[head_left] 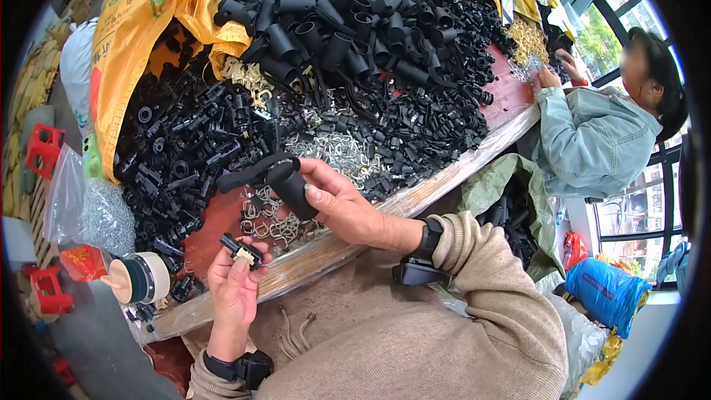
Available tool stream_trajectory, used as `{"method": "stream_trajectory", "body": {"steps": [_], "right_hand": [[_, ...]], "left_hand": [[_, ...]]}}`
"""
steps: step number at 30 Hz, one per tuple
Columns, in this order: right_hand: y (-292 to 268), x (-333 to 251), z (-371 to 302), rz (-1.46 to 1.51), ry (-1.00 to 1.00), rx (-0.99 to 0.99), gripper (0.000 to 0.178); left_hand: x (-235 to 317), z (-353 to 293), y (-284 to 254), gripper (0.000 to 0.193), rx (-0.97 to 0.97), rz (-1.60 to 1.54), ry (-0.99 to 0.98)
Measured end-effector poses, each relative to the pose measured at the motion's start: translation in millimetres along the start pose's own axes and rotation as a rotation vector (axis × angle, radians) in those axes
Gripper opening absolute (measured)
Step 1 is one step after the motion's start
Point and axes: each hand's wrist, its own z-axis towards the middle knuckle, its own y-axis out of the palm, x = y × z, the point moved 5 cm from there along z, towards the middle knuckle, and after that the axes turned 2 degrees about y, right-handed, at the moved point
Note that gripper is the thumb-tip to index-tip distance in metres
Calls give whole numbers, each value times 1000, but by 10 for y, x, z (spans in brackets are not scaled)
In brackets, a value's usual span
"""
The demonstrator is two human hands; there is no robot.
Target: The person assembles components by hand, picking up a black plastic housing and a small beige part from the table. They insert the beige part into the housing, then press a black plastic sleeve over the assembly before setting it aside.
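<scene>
My right hand (348, 207) grips a black plastic sleeve (289, 187) with a long curved flap pointing left, raised above the table's near edge. Lower and to the left, my left hand (235, 281) pinches a small black cylindrical part (232, 242) with a cream-coloured piece (244, 254) on it. The two held parts are apart. Loose silvery metal hooks (275, 222) lie on the red tabletop behind my hands. Beyond them spreads a pile of small black fittings (181, 144), and a heap of black sleeves (333, 33) rises at the back.
A lidded jar (137, 279) stands at the table's left corner. Orange sacks (137, 22) frame the pile. At the right, a person in a pale denim jacket (592, 133) handles small parts. A green sack (485, 192) of black parts sits by the table's right edge.
</scene>
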Motion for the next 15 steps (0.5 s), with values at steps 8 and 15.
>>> {"method": "stream_trajectory", "body": {"steps": [8, 15], "right_hand": [[-345, -438, -74, -496, -155, 209, 42], [-490, -605, -230, -1738, -342, 278, 31]], "left_hand": [[-15, 18, -97, 31, 24, 15, -9], [-56, 50, -42, 31, 38, 49, -29]]}}
